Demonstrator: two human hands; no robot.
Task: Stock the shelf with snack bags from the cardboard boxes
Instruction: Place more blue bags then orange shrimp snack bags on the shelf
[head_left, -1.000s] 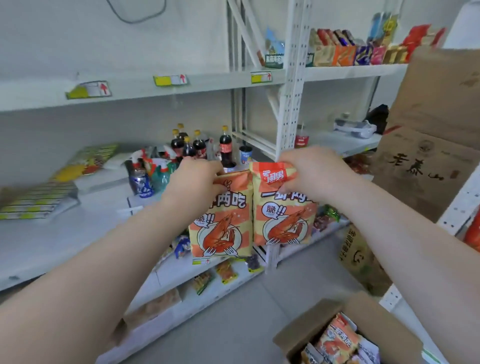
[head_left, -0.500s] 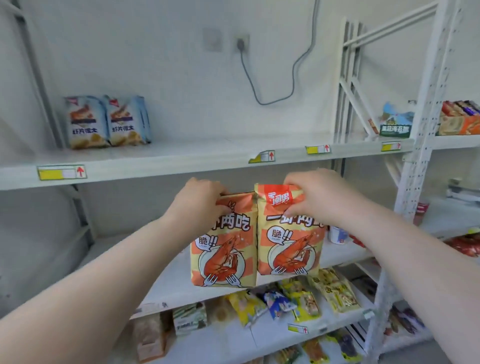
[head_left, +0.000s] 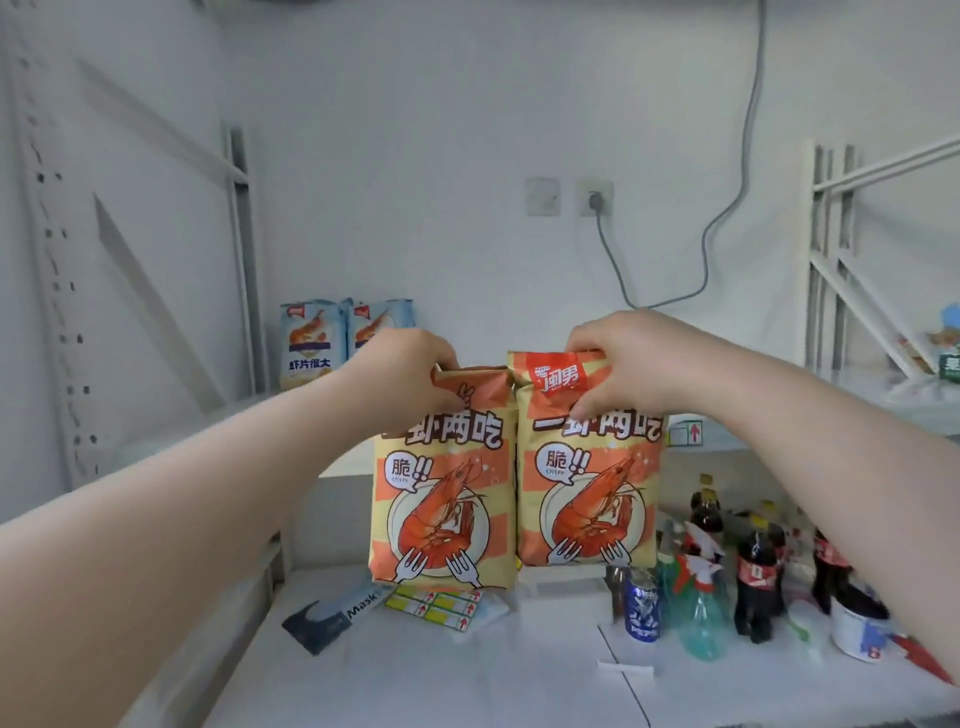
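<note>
A white metal shelf (head_left: 363, 670) is filling most of the frame, its lower board running along the bottom and its upper board (head_left: 883, 395) crossing the middle behind the arms. Two bare forearms are reaching in from the lower left and the right edge.

At the centre, two orange shrimp snack bags are hanging upright side by side, edges touching, in front of the upper board. The left bag (head_left: 441, 499) is hanging a little lower than the right bag (head_left: 589, 478). The left hand (head_left: 402, 371) is pinching the left bag's top seam, fingers curled tight over it. The right hand (head_left: 631, 358) is gripping the right bag's top corner, thumb in front and fingers folded over the seam.

In the upper left of centre, two blue bags (head_left: 332, 338) are standing upright on the upper board against the wall, partly hidden by the left hand.

At the lower right, cola bottles (head_left: 756, 571), a green spray bottle (head_left: 701, 613) and a blue can (head_left: 643, 605) are standing clustered on the lower board. Below the left bag, a dark mask pack (head_left: 327, 621) and a sheet of yellow labels (head_left: 436, 608) are lying flat. A grey cable (head_left: 737, 171) is hanging from a wall socket (head_left: 595, 197) at upper centre.
</note>
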